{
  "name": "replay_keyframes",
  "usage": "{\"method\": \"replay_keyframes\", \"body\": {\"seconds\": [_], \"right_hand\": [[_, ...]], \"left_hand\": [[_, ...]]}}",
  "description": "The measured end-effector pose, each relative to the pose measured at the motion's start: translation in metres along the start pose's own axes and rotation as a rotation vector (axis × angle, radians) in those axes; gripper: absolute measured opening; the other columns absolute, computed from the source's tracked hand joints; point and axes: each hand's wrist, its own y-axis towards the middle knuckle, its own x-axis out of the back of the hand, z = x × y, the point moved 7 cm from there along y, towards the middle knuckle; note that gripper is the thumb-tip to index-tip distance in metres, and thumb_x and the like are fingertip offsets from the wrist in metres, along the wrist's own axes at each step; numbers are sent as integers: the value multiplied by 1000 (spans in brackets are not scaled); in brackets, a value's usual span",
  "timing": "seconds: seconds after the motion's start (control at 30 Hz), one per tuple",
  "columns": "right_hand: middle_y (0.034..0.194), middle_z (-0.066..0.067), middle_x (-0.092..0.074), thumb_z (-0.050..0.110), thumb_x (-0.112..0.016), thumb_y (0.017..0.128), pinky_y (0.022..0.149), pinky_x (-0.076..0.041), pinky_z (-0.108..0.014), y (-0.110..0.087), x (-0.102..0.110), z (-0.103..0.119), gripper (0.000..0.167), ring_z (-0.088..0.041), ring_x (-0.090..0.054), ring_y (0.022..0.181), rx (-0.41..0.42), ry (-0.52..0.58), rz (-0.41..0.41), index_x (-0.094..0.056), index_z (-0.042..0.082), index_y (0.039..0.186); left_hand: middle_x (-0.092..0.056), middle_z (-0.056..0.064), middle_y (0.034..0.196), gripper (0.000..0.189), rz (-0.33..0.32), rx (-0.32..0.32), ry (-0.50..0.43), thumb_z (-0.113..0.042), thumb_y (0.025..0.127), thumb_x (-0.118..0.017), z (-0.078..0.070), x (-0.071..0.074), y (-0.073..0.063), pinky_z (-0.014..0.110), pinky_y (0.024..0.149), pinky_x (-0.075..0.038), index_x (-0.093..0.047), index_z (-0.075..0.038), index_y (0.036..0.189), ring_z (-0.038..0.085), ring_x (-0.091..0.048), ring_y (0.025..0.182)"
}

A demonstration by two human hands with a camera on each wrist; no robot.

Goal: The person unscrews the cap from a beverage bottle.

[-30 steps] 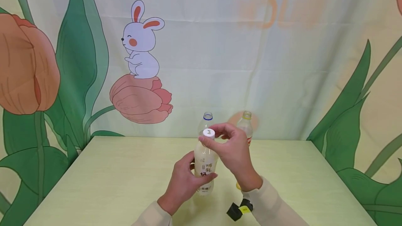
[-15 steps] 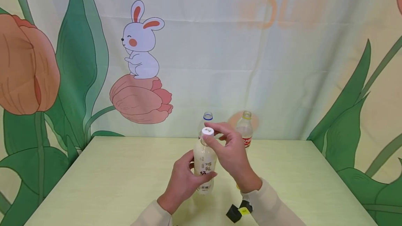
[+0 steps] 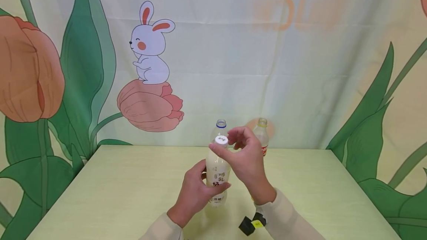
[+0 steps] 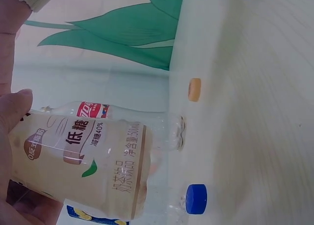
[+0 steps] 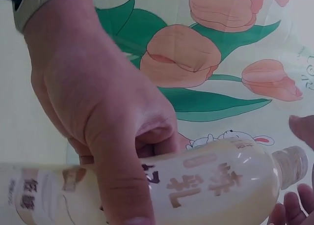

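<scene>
In the head view my left hand (image 3: 195,190) grips a plastic bottle (image 3: 217,169) of pale milk tea around its lower half, holding it upright. A white cap (image 3: 221,140) sits on its neck. My right hand (image 3: 248,158) is around the cap with thumb and fingers spread. In the right wrist view, the thumb (image 5: 301,128) stands apart from the bottle's top, and the other fingers are close below it. The left wrist view shows the bottle's label (image 4: 81,141), partly covered by the left hand.
Behind stand an uncapped clear bottle with a blue neck ring (image 3: 221,124) and another with a yellow ring and red label (image 3: 262,130). An orange cap (image 4: 195,90) and a blue cap (image 4: 196,199) lie on the table. Black blocks with a yellow tag (image 3: 257,224) appear near the right sleeve.
The right hand's fingers have spread away from the white cap, which they held half a second ago. The cap's printed mark has turned since one second ago. The left hand keeps its grip.
</scene>
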Motion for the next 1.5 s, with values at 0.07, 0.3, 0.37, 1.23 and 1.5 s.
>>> {"method": "replay_keyframes", "body": {"seconds": [0.07,0.3,0.37,1.23,1.5], "right_hand": [[90,-5,-64,28,-96,70,73,-47,-29,0,2,1,46,-28,-59,86,12,-14,-37,-64,11,99],[84,-2,-69,27,-97,68,68,-49,-26,2,2,3,36,-23,-61,75,41,-49,-49,-71,15,90],[85,-2,-71,26,-96,69,69,-51,-27,2,1,3,33,-21,-62,75,42,-37,-38,-73,16,91],[103,-5,-72,14,-83,87,81,-52,-27,5,-2,3,27,-19,-62,89,79,56,80,-79,14,114],[100,-13,-69,7,-80,88,81,-54,-24,6,-5,3,30,-18,-62,86,118,107,94,-75,5,118]], "left_hand": [[-70,-15,107,54,0,-3,5,-32,73,-94,0,0,0,28,83,-59,-65,-27,118,9,-69,95],[-69,-15,105,53,-7,-3,18,-30,72,-95,1,0,-1,28,81,-59,-66,-27,116,9,-69,94],[-70,-15,105,53,-9,0,16,-28,71,-95,1,0,-1,28,82,-59,-66,-26,116,9,-69,94],[-70,-12,109,55,-2,23,16,-29,73,-94,7,3,-1,34,87,-60,-65,-24,120,11,-69,97],[-72,-5,109,55,-56,26,56,-26,73,-94,12,18,7,32,84,-60,-65,-18,120,14,-70,96]]}}
